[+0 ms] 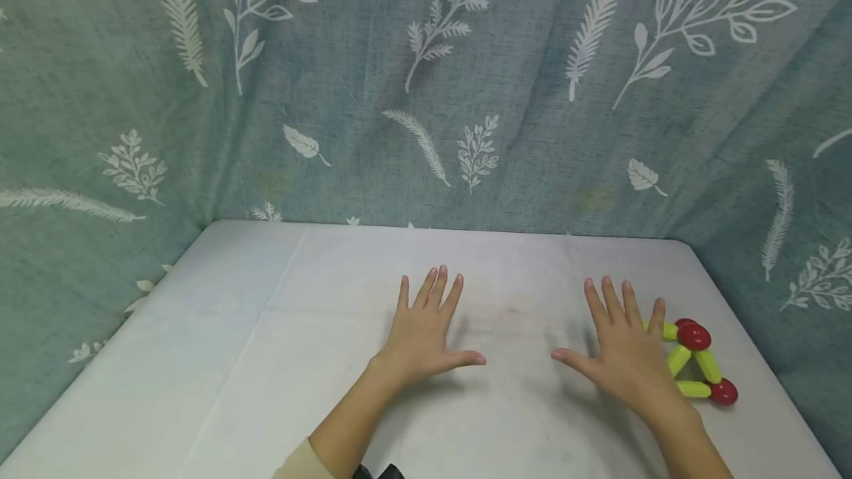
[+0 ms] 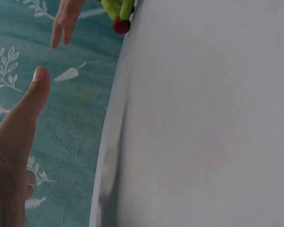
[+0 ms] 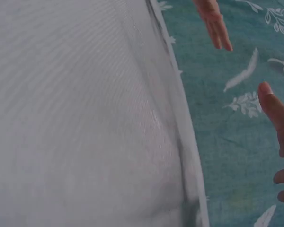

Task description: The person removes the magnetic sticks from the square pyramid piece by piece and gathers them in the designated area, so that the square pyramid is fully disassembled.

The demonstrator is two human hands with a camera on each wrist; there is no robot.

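My left hand (image 1: 421, 338) hovers above the middle of the white table with its fingers spread and nothing in them. To the right, my right hand (image 1: 627, 361) is likewise spread out and holds nothing. Just beyond the right hand is a toy structure (image 1: 708, 365) of yellow-green rods joined by red balls; the hand hides its left part in the head view. In the left wrist view the structure (image 2: 119, 14) shows at the top edge. Thumbs of both hands point toward each other with a wide gap between them.
A white cloth covers the table (image 1: 279, 361). Blue-green curtains (image 1: 373, 168) with white leaf prints hang behind it and at both sides. A small black object (image 1: 390, 471) peeks in at the bottom edge, beside the left forearm; its kind is unclear.
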